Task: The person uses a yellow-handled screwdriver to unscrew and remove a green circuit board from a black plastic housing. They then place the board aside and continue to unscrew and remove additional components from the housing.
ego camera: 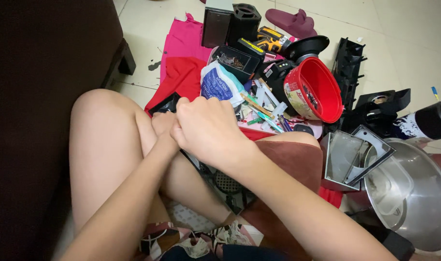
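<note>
Pale floor tiles (413, 43) carry a heap of clutter, with a dark piece of furniture (41, 96) filling the side beyond the raised knee (97, 104). Landmark for everything is the red plastic tub (313, 90), tipped on its side with its mouth open toward the camera.

Just short of the tub, toward the knee, the two hands meet. The right hand (208, 128) is curled into a fist, knuckles up, and covers most of the left hand (163, 124), whose fingers are also curled; whatever they pinch is hidden between them, so I cannot tell what is grasped. A small black object (165, 103) lies on red cloth (184, 75) touching the left hand's far edge.

Between the hands and the tub sit a white-and-blue plastic bag (219, 84) and a scatter of thin sticks and pens (266, 108). Beyond the tub lie a yellow-and-black power drill (271, 41), black boxes (230, 21), and a maroon slipper (293, 21). Nearer than the tub, a square metal funnel (346, 157) leans beside a steel bowl (418, 203).
</note>
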